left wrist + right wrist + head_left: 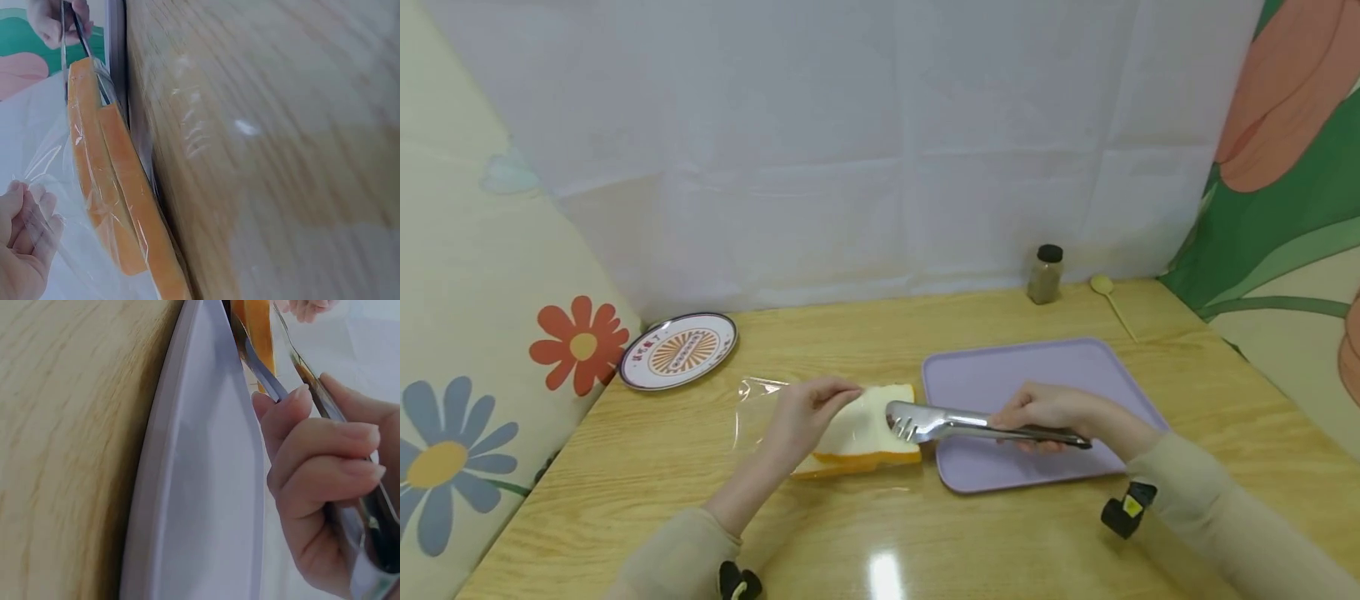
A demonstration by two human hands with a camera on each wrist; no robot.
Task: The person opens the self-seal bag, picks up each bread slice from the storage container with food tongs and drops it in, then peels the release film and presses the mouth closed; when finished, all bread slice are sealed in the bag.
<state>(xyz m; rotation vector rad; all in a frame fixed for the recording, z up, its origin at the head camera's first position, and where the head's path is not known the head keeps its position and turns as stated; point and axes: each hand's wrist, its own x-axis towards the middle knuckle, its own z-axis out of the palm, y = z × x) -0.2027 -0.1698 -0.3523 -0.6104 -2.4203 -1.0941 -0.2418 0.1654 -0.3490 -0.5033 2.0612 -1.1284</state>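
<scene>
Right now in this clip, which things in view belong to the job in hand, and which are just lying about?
Part of the job:
- tongs, held in the right hand
- bread, at the tips of the tongs
- clear bag, pinched by the left hand
- tray, probably, beside the bread

Apparently just lying about:
- plate
- jar
- spoon

Before you: one tray (pixel 1000 469); left of it, two bread slices (pixel 868 429), one bag (pixel 756 412), one plate (pixel 681 350); over its edge, one pair of tongs (pixel 951 420); beyond it, one jar (pixel 1046 277), one spoon (pixel 1104 287).
</scene>
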